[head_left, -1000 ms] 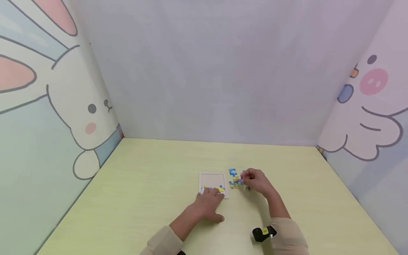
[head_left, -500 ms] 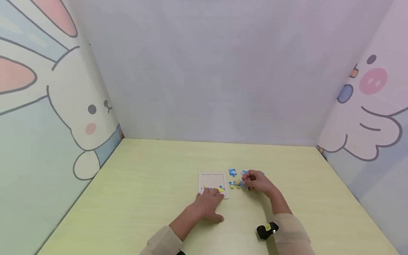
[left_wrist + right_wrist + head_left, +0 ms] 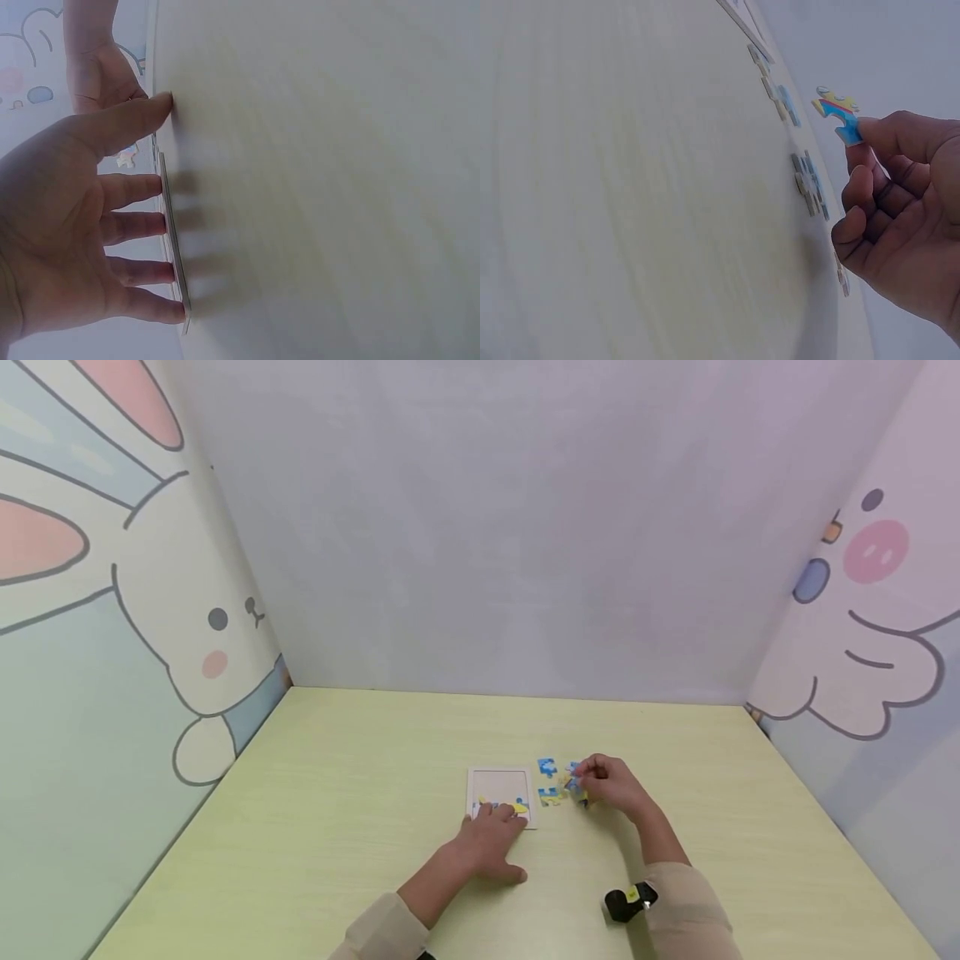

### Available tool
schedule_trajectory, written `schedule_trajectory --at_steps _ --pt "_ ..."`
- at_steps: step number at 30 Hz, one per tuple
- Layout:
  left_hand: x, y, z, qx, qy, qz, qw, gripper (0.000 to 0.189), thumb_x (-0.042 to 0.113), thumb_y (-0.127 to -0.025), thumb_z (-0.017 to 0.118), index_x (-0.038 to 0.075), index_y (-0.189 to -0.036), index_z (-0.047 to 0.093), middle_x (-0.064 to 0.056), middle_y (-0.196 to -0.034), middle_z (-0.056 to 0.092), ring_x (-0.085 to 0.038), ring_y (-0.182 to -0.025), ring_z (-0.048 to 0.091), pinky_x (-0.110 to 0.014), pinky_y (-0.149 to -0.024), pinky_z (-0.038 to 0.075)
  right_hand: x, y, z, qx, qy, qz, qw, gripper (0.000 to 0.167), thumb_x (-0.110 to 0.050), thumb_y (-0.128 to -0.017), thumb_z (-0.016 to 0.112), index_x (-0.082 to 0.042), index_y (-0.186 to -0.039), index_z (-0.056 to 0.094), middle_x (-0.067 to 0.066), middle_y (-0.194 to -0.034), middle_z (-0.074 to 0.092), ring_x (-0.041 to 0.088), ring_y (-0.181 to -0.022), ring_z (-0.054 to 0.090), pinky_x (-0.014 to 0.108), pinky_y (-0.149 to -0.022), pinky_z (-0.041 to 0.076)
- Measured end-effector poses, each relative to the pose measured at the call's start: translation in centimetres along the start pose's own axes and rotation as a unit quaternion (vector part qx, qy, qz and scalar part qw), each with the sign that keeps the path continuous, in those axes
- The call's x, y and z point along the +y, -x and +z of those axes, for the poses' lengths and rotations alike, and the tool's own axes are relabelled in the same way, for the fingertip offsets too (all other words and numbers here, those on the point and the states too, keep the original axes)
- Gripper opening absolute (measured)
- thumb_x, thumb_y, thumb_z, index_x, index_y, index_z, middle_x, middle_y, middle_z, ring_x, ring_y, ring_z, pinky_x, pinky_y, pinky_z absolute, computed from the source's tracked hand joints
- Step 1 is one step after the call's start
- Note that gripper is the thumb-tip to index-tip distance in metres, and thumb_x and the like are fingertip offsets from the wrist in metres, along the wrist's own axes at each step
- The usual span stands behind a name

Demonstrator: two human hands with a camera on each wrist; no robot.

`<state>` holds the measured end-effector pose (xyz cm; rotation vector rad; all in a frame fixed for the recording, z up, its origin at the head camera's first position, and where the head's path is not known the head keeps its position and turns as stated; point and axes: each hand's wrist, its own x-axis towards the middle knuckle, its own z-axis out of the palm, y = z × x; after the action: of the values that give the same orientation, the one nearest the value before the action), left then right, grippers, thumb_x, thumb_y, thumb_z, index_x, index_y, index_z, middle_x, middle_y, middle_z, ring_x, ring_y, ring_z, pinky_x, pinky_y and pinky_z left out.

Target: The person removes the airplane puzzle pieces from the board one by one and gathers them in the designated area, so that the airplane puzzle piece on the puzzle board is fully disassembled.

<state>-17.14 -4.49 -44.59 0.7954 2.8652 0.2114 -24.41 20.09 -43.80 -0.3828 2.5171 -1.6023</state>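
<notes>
My left hand (image 3: pixel 491 845) lies with fingers spread on the near edge of a square puzzle board (image 3: pixel 498 783). In the left wrist view its straight fingertips touch the board's edge (image 3: pixel 175 251). A row of blue and yellow puzzle pieces (image 3: pixel 520 807) fills the board's near part, partly covered by these fingers. To the right, my right hand (image 3: pixel 611 783) pinches a puzzle piece (image 3: pixel 840 112) between thumb and index finger. That piece is blue and yellow with a red line, held above the table. The other right fingers are curled.
Loose puzzle pieces lie right of the board: a blue one (image 3: pixel 547 767) at the back and a blue-yellow one (image 3: pixel 549 797) nearer. Several more pieces (image 3: pixel 810 184) lie below and around the right hand. The pale yellow table (image 3: pixel 360 777) meets walls at the back and sides.
My right hand has shifted slightly right, and a pinched piece now stands apart from the loose blue-yellow piece beside the board. The left hand stays in place.
</notes>
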Motion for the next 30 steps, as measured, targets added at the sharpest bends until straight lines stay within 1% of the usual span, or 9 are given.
schedule_trajectory --at_steps 3,6,13,19,21,26,30 --pt "-0.1 0.0 0.0 0.003 0.000 -0.001 1.0000 0.071 0.052 -0.074 0.071 0.019 -0.133 0.051 -0.001 -0.132 0.045 -0.026 -0.117 0.039 -0.054 -0.088 0.040 1.4 -0.1 -0.6 0.015 -0.003 -0.003 0.9999 0.015 0.000 -0.088 0.058 0.008 -0.100 0.057 0.010 -0.083 0.055 0.019 -0.070 0.047 0.028 -0.058 0.041" --pt "-0.3 0.0 0.0 0.004 -0.001 -0.004 1.0000 0.070 0.052 -0.074 0.071 0.019 -0.133 0.051 -0.001 -0.132 0.045 -0.026 -0.117 0.040 -0.054 -0.088 0.040 3.3 -0.5 -1.1 0.018 -0.010 -0.007 0.9998 0.016 -0.004 -0.088 0.060 0.005 -0.101 0.058 0.009 -0.084 0.055 0.019 -0.071 0.048 0.028 -0.060 0.042" --pt "-0.2 0.1 0.0 0.003 -0.002 -0.004 1.0000 0.070 0.052 -0.074 0.071 0.018 -0.133 0.051 -0.001 -0.132 0.045 -0.026 -0.116 0.040 -0.054 -0.088 0.040 3.6 0.3 -2.1 0.032 0.001 0.005 0.9995 0.019 -0.006 -0.087 0.062 0.005 -0.102 0.058 0.011 -0.087 0.056 0.020 -0.075 0.050 0.028 -0.063 0.043" --pt "0.1 0.1 -0.4 0.001 0.004 -0.003 1.0000 0.070 0.050 -0.075 0.071 0.018 -0.133 0.050 -0.001 -0.132 0.044 -0.027 -0.117 0.039 -0.054 -0.089 0.039 3.9 1.3 -3.3 0.042 0.017 0.020 0.9988 0.020 -0.007 -0.087 0.063 0.006 -0.102 0.058 0.010 -0.091 0.058 0.019 -0.077 0.049 0.027 -0.065 0.043" --pt "0.2 0.1 -0.5 0.001 0.005 -0.004 1.0000 0.070 0.050 -0.075 0.071 0.018 -0.133 0.050 -0.001 -0.132 0.044 -0.027 -0.118 0.039 -0.054 -0.089 0.039 4.0 1.6 -3.7 0.041 0.022 0.025 0.9986 0.020 -0.006 -0.087 0.062 0.006 -0.102 0.057 0.009 -0.090 0.057 0.018 -0.076 0.048 0.028 -0.064 0.043" --pt "0.3 0.1 -0.4 0.001 0.002 -0.003 1.0000 0.070 0.051 -0.075 0.071 0.019 -0.133 0.051 -0.001 -0.132 0.044 -0.026 -0.118 0.039 -0.054 -0.089 0.039 4.2 2.4 -4.4 0.045 0.017 0.047 0.9978 0.019 -0.006 -0.089 0.060 0.007 -0.102 0.056 0.009 -0.085 0.057 0.019 -0.072 0.048 0.029 -0.060 0.042" --pt "0.3 0.1 -0.2 0.004 0.002 -0.002 1.0000 0.070 0.051 -0.074 0.071 0.019 -0.133 0.050 -0.001 -0.132 0.045 -0.027 -0.118 0.039 -0.054 -0.089 0.039 4.2 2.8 -4.8 0.046 0.023 0.051 0.9974 0.019 -0.006 -0.089 0.060 0.007 -0.103 0.056 0.009 -0.085 0.057 0.020 -0.071 0.048 0.029 -0.058 0.041"
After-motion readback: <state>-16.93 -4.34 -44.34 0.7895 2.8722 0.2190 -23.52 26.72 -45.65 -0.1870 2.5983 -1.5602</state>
